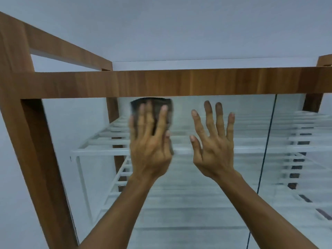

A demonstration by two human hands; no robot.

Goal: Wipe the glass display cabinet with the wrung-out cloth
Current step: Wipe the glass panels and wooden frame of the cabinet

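Note:
The glass display cabinet fills the view, with a brown wooden frame and a glass front. A dark cloth lies flat on the glass just under the top rail. My left hand presses on the cloth with its fingers spread; both are blurred. To the right, my right hand is held up against or close to the glass, fingers spread, holding nothing. I cannot tell whether it touches the pane.
White slatted shelves show behind the glass. A dark vertical seam between glass panes runs down at the right. The wooden left post slants down the left side. A pale wall and ceiling lie beyond.

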